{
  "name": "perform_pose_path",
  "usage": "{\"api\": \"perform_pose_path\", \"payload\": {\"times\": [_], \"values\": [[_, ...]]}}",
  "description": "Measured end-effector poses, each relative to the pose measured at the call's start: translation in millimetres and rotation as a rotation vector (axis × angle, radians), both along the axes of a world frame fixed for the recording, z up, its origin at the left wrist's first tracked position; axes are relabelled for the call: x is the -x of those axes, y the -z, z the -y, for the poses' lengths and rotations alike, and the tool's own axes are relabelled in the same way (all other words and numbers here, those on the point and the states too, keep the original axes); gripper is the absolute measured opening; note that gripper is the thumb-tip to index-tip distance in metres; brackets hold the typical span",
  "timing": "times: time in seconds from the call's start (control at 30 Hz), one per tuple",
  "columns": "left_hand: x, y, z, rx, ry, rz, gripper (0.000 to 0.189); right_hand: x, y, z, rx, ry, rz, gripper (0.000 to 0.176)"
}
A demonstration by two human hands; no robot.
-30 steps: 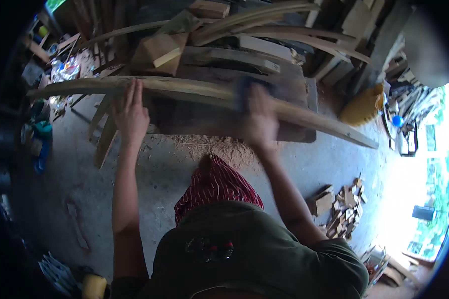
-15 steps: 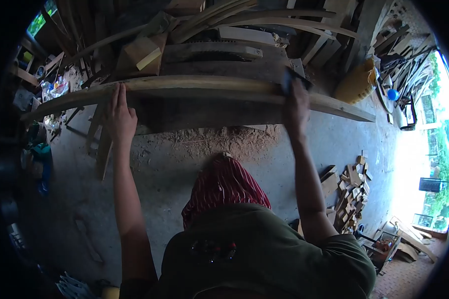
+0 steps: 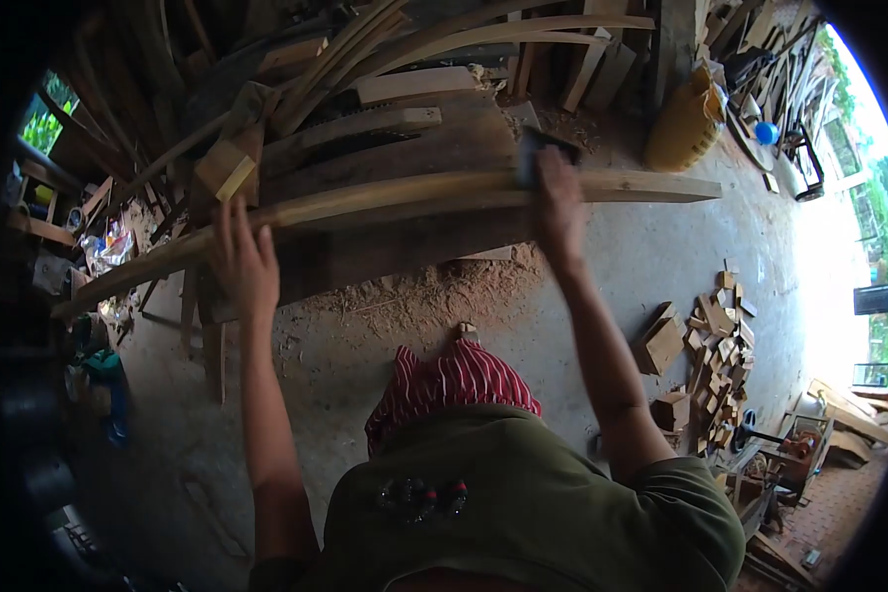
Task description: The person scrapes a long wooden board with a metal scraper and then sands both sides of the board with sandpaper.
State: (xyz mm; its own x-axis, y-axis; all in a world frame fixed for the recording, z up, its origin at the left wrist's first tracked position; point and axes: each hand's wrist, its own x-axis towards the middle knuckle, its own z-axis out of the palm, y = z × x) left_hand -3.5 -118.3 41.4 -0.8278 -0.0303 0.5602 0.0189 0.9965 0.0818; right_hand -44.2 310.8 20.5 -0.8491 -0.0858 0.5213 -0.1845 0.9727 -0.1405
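Observation:
A long, slightly curved wooden beam (image 3: 395,192) lies across a dark workbench (image 3: 365,247). My left hand (image 3: 247,264) rests on the beam's left part, fingers stretched out and a little apart. Farther right, my right hand (image 3: 559,212) is closed around a dark, flat block (image 3: 535,156), which overlaps the beam's top edge. Motion blurs the block, and I cannot tell its exact kind. Close by my left fingertips is a short, square-cut wood block (image 3: 225,173). Wood shavings (image 3: 434,286) cover the floor along the bench's near side.
Curved wooden strips (image 3: 454,44) and boards are stacked behind the bench. A yellow sack (image 3: 686,128) stands at the back right, close to the beam's right end. Several wood offcuts (image 3: 715,345) are heaped on the floor at my right.
The view has turned, so the beam now slants lower at its left end. My left fingers have spread apart. My right hand still holds the dark block against the beam.

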Motion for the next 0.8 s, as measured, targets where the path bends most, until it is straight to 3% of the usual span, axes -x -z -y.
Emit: {"api": "perform_pose_path", "payload": {"times": [0.1,0.17,0.33,0.43,0.47,0.57,0.63,0.8], "values": [[22.3,-8.0,-89.5,0.086,0.244,0.034,0.052,-21.7,-8.7,75.4,0.059,-0.393,0.043,0.051],[30.9,-7.2,-126.5,0.078,0.349,0.084,0.053,-22.3,-11.0,43.4,0.068,-0.38,0.044,0.054],[30.5,16.7,-146.7,0.102,0.346,0.104,0.053,-5.8,5.9,-132.3,0.086,0.148,-0.021,0.049],[30.6,19.9,-150.2,0.079,0.312,0.109,0.053,-0.7,9.7,-135.7,0.126,0.307,-0.063,0.048],[31.8,22.5,-151.7,0.067,0.31,0.071,0.05,-1.8,9.7,-118.2,0.031,0.218,-0.025,0.048],[34.3,27.3,-151.7,0.06,0.294,0.044,0.046,-26.3,4.3,-50.5,0.129,-0.208,-0.012,0.052],[37.3,27.9,-153.2,0.033,0.322,-0.003,0.041,-26.2,-0.9,-71.0,0.115,-0.255,0.028,0.051],[40.7,30.4,-160.1,-0.038,0.29,-0.086,0.032,8.1,28.5,-281.0,0.19,0.189,-0.1,0.044]]}}
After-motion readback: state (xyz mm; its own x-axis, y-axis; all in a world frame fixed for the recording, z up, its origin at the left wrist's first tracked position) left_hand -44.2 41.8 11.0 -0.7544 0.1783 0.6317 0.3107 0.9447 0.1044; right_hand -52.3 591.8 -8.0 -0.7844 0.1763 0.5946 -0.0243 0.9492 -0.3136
